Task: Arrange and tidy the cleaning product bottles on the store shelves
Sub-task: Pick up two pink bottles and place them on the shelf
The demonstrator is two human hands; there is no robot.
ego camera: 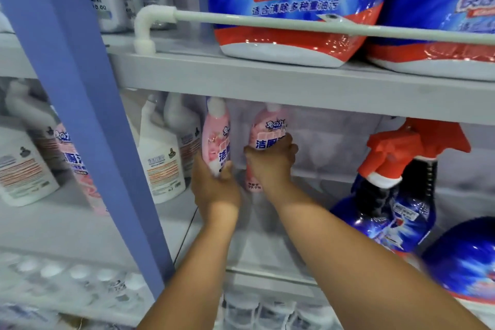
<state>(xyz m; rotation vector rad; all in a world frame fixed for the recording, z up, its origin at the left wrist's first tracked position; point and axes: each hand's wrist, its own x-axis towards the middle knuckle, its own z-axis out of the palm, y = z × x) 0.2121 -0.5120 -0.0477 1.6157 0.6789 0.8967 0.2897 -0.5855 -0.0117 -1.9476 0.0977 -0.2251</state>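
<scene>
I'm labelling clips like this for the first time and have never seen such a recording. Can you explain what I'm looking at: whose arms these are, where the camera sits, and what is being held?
There is no machine here. A person wears a wide-angle camera on the head, so you look down along their own bare arms into a store shelf.

The left hand grips one pink bottle, and the right hand grips a second pink bottle; both stand about upright on the middle shelf.

To the left stand white bottles. To the right is a blue spray bottle with a red trigger. On the shelf above sit big blue bags labelled Kitchen Cleaner, behind a white rail.
</scene>
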